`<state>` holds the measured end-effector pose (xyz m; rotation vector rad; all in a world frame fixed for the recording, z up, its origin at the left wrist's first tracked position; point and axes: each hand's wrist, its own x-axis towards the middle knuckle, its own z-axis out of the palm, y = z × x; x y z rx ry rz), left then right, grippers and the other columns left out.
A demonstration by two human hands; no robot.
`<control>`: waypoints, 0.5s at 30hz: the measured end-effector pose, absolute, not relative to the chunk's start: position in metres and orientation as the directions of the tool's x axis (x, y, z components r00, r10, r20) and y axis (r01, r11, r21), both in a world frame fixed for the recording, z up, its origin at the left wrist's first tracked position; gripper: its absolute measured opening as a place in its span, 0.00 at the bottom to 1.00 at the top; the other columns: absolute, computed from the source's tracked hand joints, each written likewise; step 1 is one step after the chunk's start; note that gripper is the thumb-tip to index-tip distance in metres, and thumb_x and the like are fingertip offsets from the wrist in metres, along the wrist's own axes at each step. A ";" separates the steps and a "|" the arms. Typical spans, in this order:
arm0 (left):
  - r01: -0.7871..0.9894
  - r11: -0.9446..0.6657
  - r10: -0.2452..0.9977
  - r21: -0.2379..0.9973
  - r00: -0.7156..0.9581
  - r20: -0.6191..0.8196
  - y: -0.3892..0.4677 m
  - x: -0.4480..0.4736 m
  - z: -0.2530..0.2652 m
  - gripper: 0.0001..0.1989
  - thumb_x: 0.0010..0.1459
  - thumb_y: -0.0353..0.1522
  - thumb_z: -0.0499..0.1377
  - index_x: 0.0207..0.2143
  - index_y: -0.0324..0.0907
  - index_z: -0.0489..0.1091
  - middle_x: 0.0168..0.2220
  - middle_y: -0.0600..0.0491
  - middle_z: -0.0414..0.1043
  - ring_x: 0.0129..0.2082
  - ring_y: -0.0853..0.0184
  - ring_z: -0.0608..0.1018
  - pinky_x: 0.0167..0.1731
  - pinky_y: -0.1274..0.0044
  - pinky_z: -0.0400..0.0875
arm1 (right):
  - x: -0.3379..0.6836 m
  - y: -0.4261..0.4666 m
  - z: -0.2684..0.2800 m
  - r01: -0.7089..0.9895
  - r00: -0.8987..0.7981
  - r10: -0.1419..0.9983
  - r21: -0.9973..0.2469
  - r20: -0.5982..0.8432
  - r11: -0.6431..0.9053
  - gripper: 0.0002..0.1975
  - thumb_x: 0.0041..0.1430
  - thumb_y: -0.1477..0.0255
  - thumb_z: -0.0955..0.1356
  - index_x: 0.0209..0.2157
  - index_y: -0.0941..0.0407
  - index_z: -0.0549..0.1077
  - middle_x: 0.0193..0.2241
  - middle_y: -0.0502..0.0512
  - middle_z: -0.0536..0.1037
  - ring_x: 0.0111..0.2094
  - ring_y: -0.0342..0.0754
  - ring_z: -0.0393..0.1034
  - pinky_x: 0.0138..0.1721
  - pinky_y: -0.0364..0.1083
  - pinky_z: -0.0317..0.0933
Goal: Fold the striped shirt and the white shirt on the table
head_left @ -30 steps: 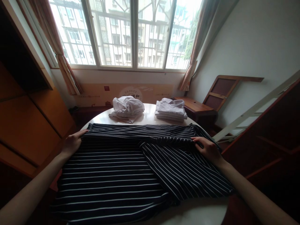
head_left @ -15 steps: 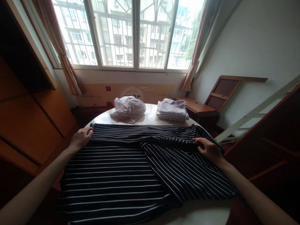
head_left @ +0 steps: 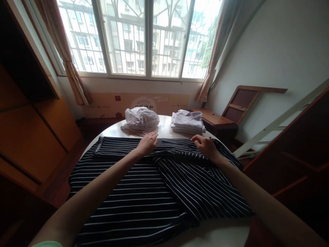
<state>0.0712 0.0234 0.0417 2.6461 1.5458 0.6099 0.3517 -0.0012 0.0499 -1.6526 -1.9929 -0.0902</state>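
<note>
A dark garment with white stripes lies spread over a round white table. Its far part is folded into a long band, and a slanting striped flap covers the right half. My left hand is over the middle of the far edge, fingers loosely extended, with no cloth seen in them. Further right, my right hand is at the same edge, fingers loosely bent and no cloth visible between them. Whether either hand touches the fabric is hard to tell.
Behind the garment sit a crumpled white cloth and a stack of folded white shirts. A wooden chair stands at the back right, near a white ladder. Orange cabinets line the left.
My left hand has let go of the band's left end and moved right to the middle. My right hand has left the fold and shifted left and away from me.
</note>
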 end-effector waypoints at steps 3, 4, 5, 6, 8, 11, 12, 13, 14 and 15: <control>0.833 -0.501 0.857 0.235 0.438 0.271 0.026 0.110 0.026 0.21 0.60 0.29 0.43 0.54 0.32 0.61 0.57 0.42 0.61 0.57 0.65 0.62 0.57 0.73 0.54 | 0.300 0.016 0.043 0.830 -0.222 0.861 -0.375 0.458 0.413 0.15 0.53 0.78 0.60 0.40 0.55 0.72 0.37 0.53 0.78 0.39 0.48 0.72 0.43 0.45 0.62; 0.824 -0.515 0.852 0.236 0.461 0.248 0.025 0.118 0.017 0.22 0.60 0.29 0.43 0.55 0.32 0.59 0.57 0.42 0.59 0.58 0.65 0.61 0.57 0.74 0.53 | 0.285 0.019 0.035 0.812 -0.250 0.857 -0.384 0.451 0.439 0.16 0.53 0.78 0.60 0.43 0.57 0.71 0.41 0.55 0.77 0.42 0.48 0.71 0.45 0.46 0.62; 0.816 -0.530 0.845 0.233 0.484 0.225 0.024 0.124 0.008 0.22 0.60 0.29 0.43 0.56 0.31 0.57 0.58 0.42 0.57 0.59 0.65 0.59 0.57 0.73 0.53 | 0.272 0.020 0.024 0.809 -0.268 0.859 -0.382 0.436 0.447 0.18 0.53 0.78 0.61 0.46 0.58 0.70 0.44 0.57 0.75 0.45 0.49 0.69 0.48 0.46 0.61; 0.813 -0.535 0.843 0.231 0.496 0.206 0.023 0.127 -0.002 0.23 0.60 0.30 0.42 0.57 0.31 0.56 0.59 0.42 0.55 0.60 0.64 0.58 0.58 0.72 0.52 | 0.262 0.021 0.013 0.810 -0.289 0.865 -0.377 0.410 0.449 0.19 0.54 0.78 0.60 0.48 0.59 0.69 0.47 0.58 0.73 0.48 0.49 0.67 0.50 0.47 0.59; 0.820 -0.521 0.853 0.238 0.490 0.178 0.022 0.126 -0.018 0.24 0.61 0.31 0.40 0.59 0.32 0.52 0.61 0.43 0.52 0.61 0.63 0.54 0.58 0.70 0.50 | 0.251 0.020 -0.008 0.819 -0.333 0.872 -0.348 0.360 0.456 0.20 0.56 0.77 0.58 0.51 0.60 0.66 0.52 0.60 0.69 0.53 0.49 0.62 0.55 0.48 0.54; 0.827 -0.509 0.861 0.239 0.485 0.156 0.022 0.112 -0.029 0.26 0.62 0.36 0.40 0.60 0.34 0.50 0.62 0.45 0.48 0.62 0.63 0.50 0.59 0.69 0.48 | 0.253 0.018 -0.026 0.856 -0.354 0.893 -0.289 0.278 0.430 0.22 0.60 0.71 0.57 0.55 0.58 0.62 0.57 0.59 0.62 0.58 0.50 0.53 0.58 0.52 0.48; 0.834 -0.500 0.866 0.234 0.476 0.151 0.024 0.104 -0.030 0.27 0.62 0.38 0.40 0.60 0.35 0.50 0.63 0.46 0.47 0.62 0.63 0.50 0.59 0.69 0.48 | 0.257 0.018 -0.027 0.866 -0.361 0.899 -0.269 0.247 0.421 0.22 0.61 0.68 0.57 0.56 0.57 0.61 0.58 0.59 0.61 0.59 0.51 0.51 0.58 0.54 0.47; 0.848 -0.479 0.878 0.228 0.456 0.148 0.025 0.096 -0.029 0.28 0.61 0.40 0.40 0.60 0.35 0.51 0.63 0.46 0.47 0.62 0.63 0.50 0.59 0.69 0.47 | 0.263 0.018 -0.027 0.873 -0.369 0.904 -0.252 0.216 0.417 0.23 0.61 0.65 0.57 0.57 0.57 0.60 0.59 0.58 0.59 0.60 0.52 0.48 0.58 0.55 0.46; 0.866 -0.448 0.894 0.222 0.426 0.140 0.027 0.086 -0.028 0.29 0.61 0.42 0.39 0.60 0.36 0.51 0.63 0.47 0.47 0.63 0.63 0.49 0.59 0.69 0.47 | 0.269 0.019 -0.026 0.878 -0.377 0.907 -0.241 0.189 0.415 0.24 0.61 0.62 0.56 0.57 0.56 0.59 0.59 0.58 0.57 0.61 0.52 0.46 0.58 0.57 0.45; 0.886 -0.410 0.911 0.215 0.390 0.132 0.030 0.075 -0.027 0.30 0.61 0.44 0.39 0.60 0.37 0.51 0.63 0.47 0.47 0.63 0.63 0.49 0.59 0.68 0.47 | 0.276 0.020 -0.025 0.881 -0.380 0.910 -0.234 0.167 0.411 0.25 0.61 0.60 0.55 0.57 0.55 0.59 0.60 0.57 0.55 0.61 0.52 0.45 0.57 0.58 0.45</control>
